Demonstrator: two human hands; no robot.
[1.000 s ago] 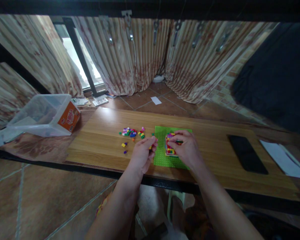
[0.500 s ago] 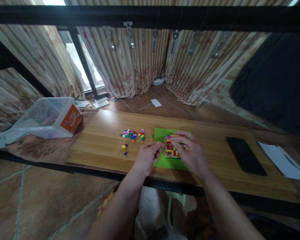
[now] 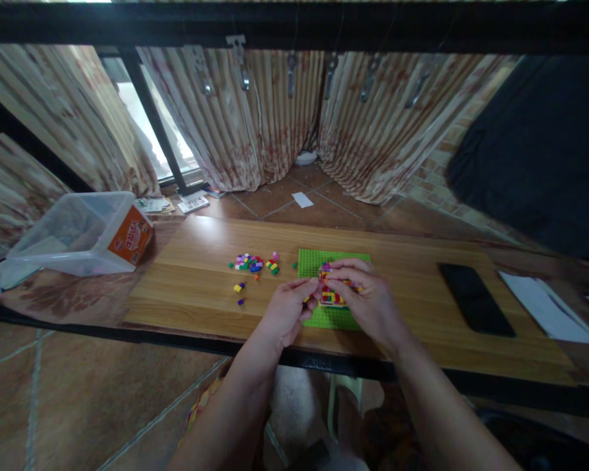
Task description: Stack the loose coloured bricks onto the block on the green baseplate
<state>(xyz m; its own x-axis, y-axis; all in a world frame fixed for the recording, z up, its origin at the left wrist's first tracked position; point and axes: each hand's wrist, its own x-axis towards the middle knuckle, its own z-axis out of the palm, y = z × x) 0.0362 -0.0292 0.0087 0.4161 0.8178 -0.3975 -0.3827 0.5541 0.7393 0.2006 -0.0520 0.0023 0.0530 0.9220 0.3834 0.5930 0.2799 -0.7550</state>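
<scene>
My left hand (image 3: 288,307) is closed in a pinch at the left side of a multicoloured toy-brick build (image 3: 334,298). A small orange brick (image 3: 322,282) shows at its fingertips, and a yellow brick (image 3: 307,299) peeks out under the curled fingers. My right hand (image 3: 368,294) reaches over the build, thumb and forefinger meeting the left fingertips at the orange brick. The build stands on a green studded baseplate (image 3: 310,259); the right hand hides much of its top.
Loose coloured bricks (image 3: 249,263) lie on the wooden board (image 3: 186,275) to the left. Farther left stands a clear plastic bin (image 3: 78,229) with an orange label. A black phone-like slab (image 3: 475,299) and white paper (image 3: 547,306) lie to the right.
My right fingers have moved left from the top of the build to my left fingertips, where the orange brick is. The view has shifted slightly.
</scene>
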